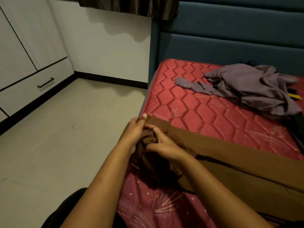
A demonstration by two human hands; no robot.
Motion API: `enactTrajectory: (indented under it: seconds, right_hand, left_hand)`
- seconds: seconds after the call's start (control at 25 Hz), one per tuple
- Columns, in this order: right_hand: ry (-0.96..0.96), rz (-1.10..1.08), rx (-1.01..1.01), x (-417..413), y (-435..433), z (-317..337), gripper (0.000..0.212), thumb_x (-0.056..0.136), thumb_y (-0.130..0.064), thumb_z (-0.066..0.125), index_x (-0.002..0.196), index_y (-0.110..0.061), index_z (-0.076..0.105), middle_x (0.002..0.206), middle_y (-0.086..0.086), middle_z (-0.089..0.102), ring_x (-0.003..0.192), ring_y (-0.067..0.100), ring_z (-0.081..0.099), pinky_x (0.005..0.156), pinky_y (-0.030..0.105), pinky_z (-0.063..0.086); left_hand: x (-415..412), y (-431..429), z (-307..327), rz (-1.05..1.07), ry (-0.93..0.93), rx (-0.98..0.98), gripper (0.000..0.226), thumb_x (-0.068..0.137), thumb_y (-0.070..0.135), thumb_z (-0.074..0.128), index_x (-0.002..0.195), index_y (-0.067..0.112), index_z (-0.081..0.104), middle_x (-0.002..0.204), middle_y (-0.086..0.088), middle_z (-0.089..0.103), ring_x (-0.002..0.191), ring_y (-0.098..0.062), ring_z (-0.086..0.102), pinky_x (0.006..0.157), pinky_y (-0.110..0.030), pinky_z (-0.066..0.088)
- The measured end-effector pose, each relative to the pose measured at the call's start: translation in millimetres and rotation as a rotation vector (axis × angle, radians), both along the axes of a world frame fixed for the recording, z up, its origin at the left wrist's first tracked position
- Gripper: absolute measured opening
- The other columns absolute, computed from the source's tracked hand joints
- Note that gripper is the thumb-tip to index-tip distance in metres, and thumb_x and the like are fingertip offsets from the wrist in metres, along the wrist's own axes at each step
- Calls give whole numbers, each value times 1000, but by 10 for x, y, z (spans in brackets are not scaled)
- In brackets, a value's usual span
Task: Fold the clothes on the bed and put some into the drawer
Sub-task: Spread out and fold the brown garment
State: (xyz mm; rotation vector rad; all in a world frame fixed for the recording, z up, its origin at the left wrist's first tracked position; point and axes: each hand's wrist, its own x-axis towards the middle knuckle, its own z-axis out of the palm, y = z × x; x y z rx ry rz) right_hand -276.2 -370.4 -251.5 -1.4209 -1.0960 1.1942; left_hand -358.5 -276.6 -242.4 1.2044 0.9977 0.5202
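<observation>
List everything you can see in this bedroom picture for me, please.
brown garment: one, brown, stretched along the mattress's near edge, bunched where the hands hold it
clothes pile: one, purple-grey with dark blue and yellow bits beneath, far right of the mattress
mattress: one, red quilted, right half of view
headboard: one, blue padded, behind the mattress
drawer: one, white with dark handle, low on the left
cupboard doors: two visible, white, above the drawer
curtain: one, dark, top edge
floor: one, beige, left of the bed
left hand: one, pinches the garment's bunched end
right hand: one, fingers curled into the same bunched end
</observation>
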Motion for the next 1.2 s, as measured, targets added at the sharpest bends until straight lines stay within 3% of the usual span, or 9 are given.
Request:
enactTrajectory:
  seconds: [0.16, 0.24, 0.36, 0.48, 0.64, 0.76, 0.88, 1.08, 1.2]
  right_hand:
    - [98, 184, -133, 6, 12, 39, 37, 89, 2, 55, 120, -17, 58, 95, 6, 65, 86, 15, 63, 75, 23, 50]
    - [211, 190, -155, 70, -51, 121, 23, 93, -13, 58, 114, -22, 63, 88, 7, 68, 72, 14, 63, 66, 22, 48]
    - [-126, -185, -96, 360, -5, -5, 16, 96, -13, 55, 108, -18, 64, 84, 5, 69, 67, 15, 61, 59, 24, 46]
    - [-773, -393, -105, 716, 94, -370, 30, 91, -11, 54, 117, -24, 62, 117, -2, 63, 109, 19, 59, 93, 35, 49]
    - [-959, 11, -237, 619, 240, -561, 44, 92, -50, 49, 135, -46, 46, 149, -14, 39, 138, 16, 32, 112, 50, 27]
    - [-582, 275, -258, 461, 296, -447, 40, 92, -46, 56, 129, -32, 58, 144, -8, 47, 135, 11, 32, 113, 48, 20]
    - [-8, -53, -112, 707, 368, -425, 19, 96, -13, 54, 106, -6, 68, 104, 12, 70, 96, 15, 67, 94, 39, 49]
    - [-1140, -131, -253, 1299, 486, -843, 46, 91, -55, 48, 135, -41, 44, 136, -9, 47, 127, 21, 41, 107, 47, 32]
    - [-1327, -299, -185, 1263, 515, -981, 43, 94, -58, 38, 123, -30, 50, 121, -3, 55, 115, 22, 47, 94, 42, 31]
  left_hand:
    - [-341, 117, 2, -171, 191, 104, 28, 92, 6, 58, 120, 9, 61, 110, -12, 66, 84, -18, 63, 68, -24, 53]
    - [-629, 247, 130, -385, 527, 267, 21, 90, 7, 57, 108, 9, 69, 107, -11, 69, 88, -21, 63, 76, -27, 51]
    - [-1019, 290, 424, -852, 971, 90, 20, 93, 28, 56, 97, 19, 74, 90, 4, 71, 86, -13, 62, 79, -28, 45]
    - [-1041, 177, 424, -884, 719, 72, 37, 90, 48, 58, 93, 14, 73, 64, 6, 62, 66, -9, 59, 72, -25, 45]
    - [-455, 232, -13, -379, 500, 367, 31, 93, 44, 56, 106, 17, 67, 91, 0, 68, 81, -16, 65, 73, -30, 54]
    - [-36, 293, -377, -217, 529, 457, 41, 94, 49, 50, 117, 18, 62, 119, -5, 64, 105, -25, 61, 91, -36, 49]
    - [268, 374, -559, -178, 519, 367, 45, 92, 52, 51, 118, 16, 59, 118, -6, 64, 102, -24, 61, 86, -33, 48]
    - [640, 611, -693, 67, 563, 539, 32, 94, 40, 57, 115, 19, 66, 115, -3, 65, 102, -22, 60, 72, -26, 39]
    - [737, 683, -820, 304, 533, 690, 25, 94, 33, 58, 108, 16, 70, 117, 0, 53, 108, -19, 47, 74, -27, 35]
